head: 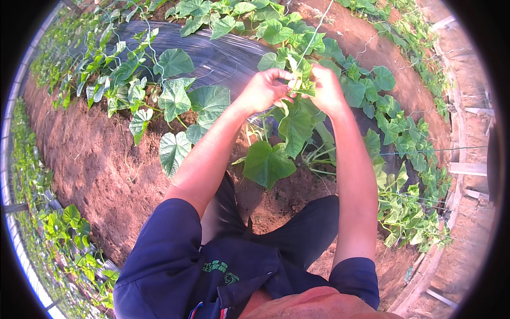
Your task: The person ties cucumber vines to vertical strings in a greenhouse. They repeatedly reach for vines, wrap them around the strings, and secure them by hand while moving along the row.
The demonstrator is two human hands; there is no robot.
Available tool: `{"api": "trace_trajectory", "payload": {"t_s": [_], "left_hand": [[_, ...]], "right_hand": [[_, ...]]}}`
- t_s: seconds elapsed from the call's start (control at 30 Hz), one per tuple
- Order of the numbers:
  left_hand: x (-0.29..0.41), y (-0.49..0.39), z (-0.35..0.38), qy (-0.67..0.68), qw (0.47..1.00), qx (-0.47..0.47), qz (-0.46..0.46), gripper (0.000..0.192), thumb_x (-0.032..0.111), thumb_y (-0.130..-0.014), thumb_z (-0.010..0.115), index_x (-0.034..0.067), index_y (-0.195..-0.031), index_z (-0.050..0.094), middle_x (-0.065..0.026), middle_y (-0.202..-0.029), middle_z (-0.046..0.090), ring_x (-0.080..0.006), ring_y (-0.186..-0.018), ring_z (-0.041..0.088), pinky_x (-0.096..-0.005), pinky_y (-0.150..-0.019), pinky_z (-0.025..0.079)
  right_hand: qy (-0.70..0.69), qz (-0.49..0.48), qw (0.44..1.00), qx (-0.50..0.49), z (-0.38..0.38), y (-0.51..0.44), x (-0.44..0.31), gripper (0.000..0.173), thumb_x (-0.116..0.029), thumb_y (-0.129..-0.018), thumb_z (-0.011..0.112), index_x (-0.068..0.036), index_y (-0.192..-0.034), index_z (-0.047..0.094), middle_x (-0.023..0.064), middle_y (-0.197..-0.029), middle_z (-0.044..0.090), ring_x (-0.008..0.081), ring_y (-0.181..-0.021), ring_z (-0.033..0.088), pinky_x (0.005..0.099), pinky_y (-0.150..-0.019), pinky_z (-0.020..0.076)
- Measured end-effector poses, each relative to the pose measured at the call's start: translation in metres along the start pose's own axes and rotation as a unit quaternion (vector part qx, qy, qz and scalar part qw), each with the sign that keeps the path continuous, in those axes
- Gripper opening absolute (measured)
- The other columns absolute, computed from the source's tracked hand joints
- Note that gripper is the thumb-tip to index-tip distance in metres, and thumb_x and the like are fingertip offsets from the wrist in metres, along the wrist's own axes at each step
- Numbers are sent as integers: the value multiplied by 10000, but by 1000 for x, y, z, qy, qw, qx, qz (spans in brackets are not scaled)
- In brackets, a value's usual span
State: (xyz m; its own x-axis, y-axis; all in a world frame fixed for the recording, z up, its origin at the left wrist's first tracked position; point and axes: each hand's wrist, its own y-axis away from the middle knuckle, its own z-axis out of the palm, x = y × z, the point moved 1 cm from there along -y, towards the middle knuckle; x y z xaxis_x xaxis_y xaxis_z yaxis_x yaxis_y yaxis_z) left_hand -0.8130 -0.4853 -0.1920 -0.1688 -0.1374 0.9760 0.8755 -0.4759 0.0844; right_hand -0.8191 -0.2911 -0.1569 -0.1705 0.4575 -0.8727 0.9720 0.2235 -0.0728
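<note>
Both hands meet at the leafy top of a cucumber vine (301,73) in front of me. My left hand (267,90) pinches the vine's stem between thumb and fingers. On the other side, my right hand (326,88) grips the same shoot, its fingertips partly hidden behind young leaves. A pale support string (317,31) runs from the shoot up toward the top of the view. Below my hands hang broad green leaves, one large leaf (269,164) lowest, near the soil. Exactly how string and stem cross between my fingers is hidden.
Dark plastic mulch film (203,52) covers the raised bed. More cucumber plants (175,99) stand left, one beside a twine (151,44); others (398,123) line the right. Reddish soil (91,159) lies to the left. A taut cord (434,150) crosses at right.
</note>
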Motion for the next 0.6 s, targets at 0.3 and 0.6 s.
{"api": "trace_trajectory", "payload": {"t_s": [0.3,0.6], "left_hand": [[-4,-5,3,-15,1000,12,18,366,-18,-907,637,-6,-1263,552,-107,-918,733,-151,-763,713,-269,-621,556],[-4,-1,10,43,999,23,-10,142,53,-941,669,11,-1037,573,-117,-962,733,-168,-804,724,-264,-628,551]], "right_hand": [[24,10,999,-38,5,13,-7,135,-78,-879,701,0,-987,719,59,-848,729,147,-761,650,340,-707,521],[-131,132,982,-14,4,27,-10,144,-80,-913,685,-52,-1054,700,19,-911,706,90,-803,636,266,-687,493]]}}
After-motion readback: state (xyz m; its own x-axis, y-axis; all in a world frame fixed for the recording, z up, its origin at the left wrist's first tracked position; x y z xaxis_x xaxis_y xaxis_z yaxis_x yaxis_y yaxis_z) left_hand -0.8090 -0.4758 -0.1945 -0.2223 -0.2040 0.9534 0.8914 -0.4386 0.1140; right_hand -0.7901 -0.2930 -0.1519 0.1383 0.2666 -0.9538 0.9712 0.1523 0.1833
